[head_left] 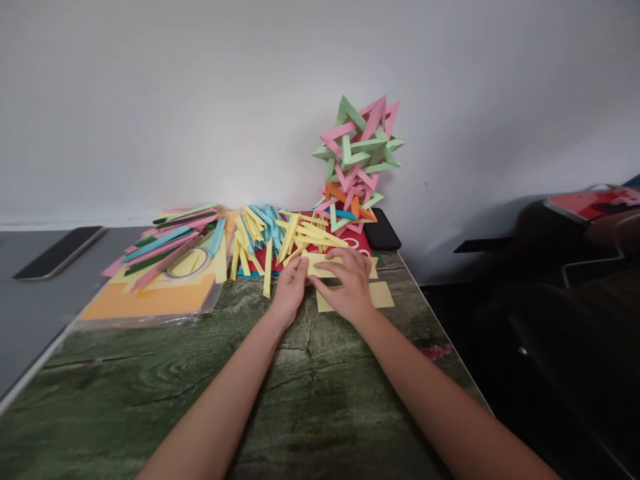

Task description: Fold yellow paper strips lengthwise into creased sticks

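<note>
Head view | left hand (290, 285) and right hand (350, 283) both pinching pale yellow paper strip (325, 267) flat on green wood-grain surface (310, 400) | fold underway | heap of folded yellow strips (305, 233) done behind | yellow sheet (383, 295) unfolded

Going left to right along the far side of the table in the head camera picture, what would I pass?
Phone → clear packet of coloured paper sheets → heap of folded yellow and blue paper strips → woven paper star model → black phone.
</note>
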